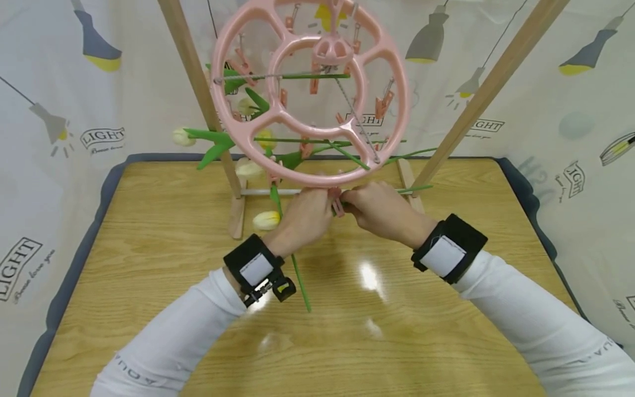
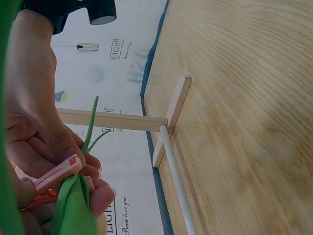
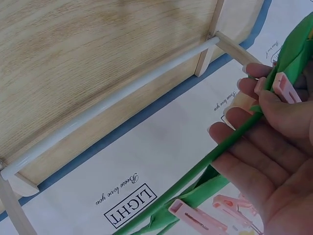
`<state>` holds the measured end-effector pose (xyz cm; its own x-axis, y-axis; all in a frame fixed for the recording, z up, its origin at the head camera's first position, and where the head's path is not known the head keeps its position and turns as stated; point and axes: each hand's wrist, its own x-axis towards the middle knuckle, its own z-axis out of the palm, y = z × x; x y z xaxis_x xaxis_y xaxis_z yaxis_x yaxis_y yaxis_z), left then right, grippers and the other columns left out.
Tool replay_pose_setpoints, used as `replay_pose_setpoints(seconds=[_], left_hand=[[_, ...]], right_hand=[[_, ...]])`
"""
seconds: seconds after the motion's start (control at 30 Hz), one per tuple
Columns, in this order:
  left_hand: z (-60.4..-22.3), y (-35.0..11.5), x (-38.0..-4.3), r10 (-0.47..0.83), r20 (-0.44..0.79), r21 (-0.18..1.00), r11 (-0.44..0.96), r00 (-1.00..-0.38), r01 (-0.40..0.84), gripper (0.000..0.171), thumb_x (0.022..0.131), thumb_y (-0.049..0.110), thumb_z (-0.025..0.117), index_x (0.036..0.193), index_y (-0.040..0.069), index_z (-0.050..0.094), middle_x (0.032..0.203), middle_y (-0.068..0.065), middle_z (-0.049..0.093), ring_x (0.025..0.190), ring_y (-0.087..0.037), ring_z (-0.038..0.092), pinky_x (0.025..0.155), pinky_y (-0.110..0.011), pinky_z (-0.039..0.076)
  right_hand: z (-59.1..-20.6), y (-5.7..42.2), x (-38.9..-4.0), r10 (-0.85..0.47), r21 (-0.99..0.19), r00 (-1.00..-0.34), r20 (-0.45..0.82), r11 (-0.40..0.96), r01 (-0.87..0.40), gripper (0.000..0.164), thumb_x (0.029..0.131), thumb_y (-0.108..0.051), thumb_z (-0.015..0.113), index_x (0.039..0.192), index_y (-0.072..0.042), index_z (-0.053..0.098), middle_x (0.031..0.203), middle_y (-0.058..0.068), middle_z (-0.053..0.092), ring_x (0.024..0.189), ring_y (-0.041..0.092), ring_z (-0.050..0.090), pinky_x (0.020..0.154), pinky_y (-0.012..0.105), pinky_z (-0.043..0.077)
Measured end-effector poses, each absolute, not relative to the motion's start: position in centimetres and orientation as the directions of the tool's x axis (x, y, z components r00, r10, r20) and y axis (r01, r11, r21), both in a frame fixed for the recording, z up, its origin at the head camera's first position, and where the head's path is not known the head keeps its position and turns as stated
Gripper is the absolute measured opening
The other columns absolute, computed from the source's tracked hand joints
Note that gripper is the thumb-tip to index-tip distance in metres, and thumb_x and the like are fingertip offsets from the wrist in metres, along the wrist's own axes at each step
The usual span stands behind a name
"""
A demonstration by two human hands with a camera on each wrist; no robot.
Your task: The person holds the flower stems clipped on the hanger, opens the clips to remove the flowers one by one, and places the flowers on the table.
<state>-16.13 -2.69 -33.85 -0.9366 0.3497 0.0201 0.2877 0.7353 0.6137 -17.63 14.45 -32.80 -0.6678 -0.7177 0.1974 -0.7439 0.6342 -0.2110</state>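
Both hands meet below the front rim of a pink round drying hanger (image 1: 317, 179). My left hand (image 1: 307, 215) grips a pink clothespin (image 1: 338, 205), which in the left wrist view overlaps a green leaf (image 2: 73, 205). Beside it, my right hand (image 1: 382, 212) holds the green stem (image 3: 230, 139) of an artificial tulip, fingers bent around it near the clothespin. The tulip's flower head is hidden in the head view. Another white-and-yellow tulip (image 1: 267, 220) hangs just left of my left hand, its stem (image 1: 300, 281) running down behind the wrist.
Several tulips, one with a white bloom (image 1: 183, 137), lie across or hang from the hanger among more pink clothespins (image 1: 383, 105). A wooden frame (image 1: 476, 113) surrounds it, with a white crossbar (image 1: 270, 192) low down. Behind the wooden table (image 1: 163, 264) hangs lamp-print cloth (image 1: 526, 66).
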Motion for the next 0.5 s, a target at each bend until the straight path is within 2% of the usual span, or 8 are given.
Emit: replay_pose_setpoints(seconds=[0.23,0.5], left_hand=[[-33.83,-2.73,-16.00,0.327,0.002,0.645,0.722,-0.945,0.251,0.035,0.109,0.023,0.029,0.117,0.006,0.059,0.077,-0.007,0.054,0.063,-0.020,0.055,0.055,-0.031,0.046],[-33.71,-2.69,-16.07,0.318,0.003,0.660,0.712,-0.948,0.241,0.036,0.109,0.026,0.029,0.102,0.008,0.058,0.071,-0.004,0.047,0.058,-0.019,0.051,0.052,-0.030,0.044]], right_hand=[[-32.74,14.56,-17.55,-0.716,-0.215,-0.676,0.172,0.643,-0.735,0.008,0.091,-0.004,0.066,0.087,-0.005,0.071,0.071,0.004,0.065,0.056,0.012,0.054,0.055,0.031,0.049],[-32.94,14.80,-17.56,-0.718,-0.237,-0.670,0.187,0.629,-0.741,0.006,0.090,-0.011,0.070,0.087,-0.006,0.073,0.070,0.005,0.068,0.059,0.014,0.062,0.058,0.035,0.054]])
